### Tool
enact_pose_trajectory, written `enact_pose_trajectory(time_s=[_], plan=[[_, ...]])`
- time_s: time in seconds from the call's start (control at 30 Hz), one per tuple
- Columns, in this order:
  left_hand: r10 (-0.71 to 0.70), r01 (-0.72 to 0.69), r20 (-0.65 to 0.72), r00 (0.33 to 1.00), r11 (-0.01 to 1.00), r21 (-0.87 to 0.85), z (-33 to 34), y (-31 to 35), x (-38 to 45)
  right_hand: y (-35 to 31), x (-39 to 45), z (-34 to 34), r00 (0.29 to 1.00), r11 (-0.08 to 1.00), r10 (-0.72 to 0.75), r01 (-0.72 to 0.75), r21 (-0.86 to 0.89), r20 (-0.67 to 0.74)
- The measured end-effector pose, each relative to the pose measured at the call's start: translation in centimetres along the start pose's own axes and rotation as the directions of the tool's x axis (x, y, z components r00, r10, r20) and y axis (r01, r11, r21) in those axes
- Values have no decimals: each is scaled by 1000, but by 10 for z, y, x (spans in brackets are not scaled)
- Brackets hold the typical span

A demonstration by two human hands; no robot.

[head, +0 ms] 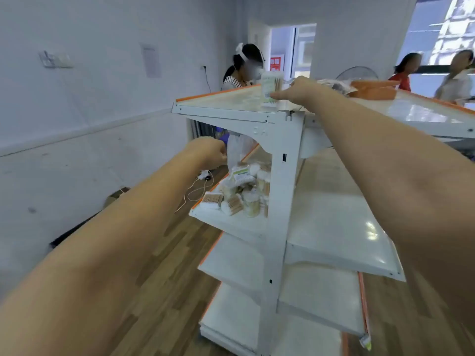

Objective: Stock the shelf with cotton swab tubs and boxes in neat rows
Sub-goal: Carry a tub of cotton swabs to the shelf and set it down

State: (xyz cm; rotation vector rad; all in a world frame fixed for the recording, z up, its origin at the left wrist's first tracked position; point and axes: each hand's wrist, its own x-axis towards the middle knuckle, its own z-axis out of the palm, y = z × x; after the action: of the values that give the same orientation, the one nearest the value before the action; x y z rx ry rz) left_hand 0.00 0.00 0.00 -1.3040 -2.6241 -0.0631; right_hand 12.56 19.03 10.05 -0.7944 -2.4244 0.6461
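A white metal shelf unit [284,176] with orange edging stands in front of me. On its top shelf [226,98] a clear cotton swab tub [271,88] with a green and white label stands upright. My right hand [299,92] grips its lower side with fingers and thumb. My left hand [210,151] hovers left of the unit below the top shelf, fingers curled in with nothing visible in them. On the second shelf [231,222] lies a loose pile of swab tubs and boxes [241,191], partly hidden by the upright post.
An orange tray [374,89] and a plastic bag lie on the top shelf's far right. A person in a striped top [240,73] stands behind the unit; two more people [437,73] are at the back right. Cables [200,188] trail on the wooden floor.
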Motion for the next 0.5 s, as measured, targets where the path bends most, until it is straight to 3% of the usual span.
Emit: enact_pose_trajectory(time_s=[0.3,0.5], plan=[[-63,62,54,997,998,30,18,-17,3,-8,36,22,996,956,-14,-11,294,84],[-94,91,72,993,995,41,24,-21,6,-5,52,36,1000,927,12,-11,375,1]])
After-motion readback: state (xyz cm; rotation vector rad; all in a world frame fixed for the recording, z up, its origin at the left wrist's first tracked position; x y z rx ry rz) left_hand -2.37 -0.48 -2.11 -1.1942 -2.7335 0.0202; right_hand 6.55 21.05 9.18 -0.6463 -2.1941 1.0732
